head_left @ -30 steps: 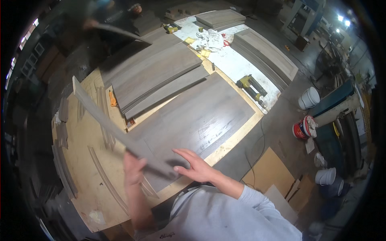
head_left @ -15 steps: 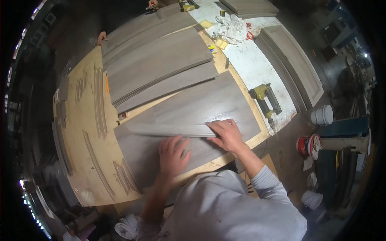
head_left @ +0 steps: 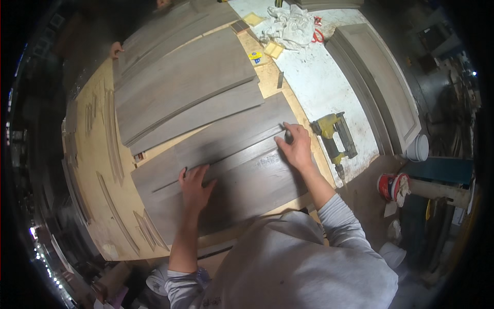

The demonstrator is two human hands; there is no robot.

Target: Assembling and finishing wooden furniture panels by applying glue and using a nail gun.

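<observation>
Grey plank lay flat on the counter beside the nailer; left hand and right hand pressed it, fingers spread. Uneven pressure could skew it.

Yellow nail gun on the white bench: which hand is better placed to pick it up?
Right, probably. The right hand rests on the long grey wooden strip's end, close beside the yellow nail gun. The left hand presses the strip much farther away, near its other end.
</observation>
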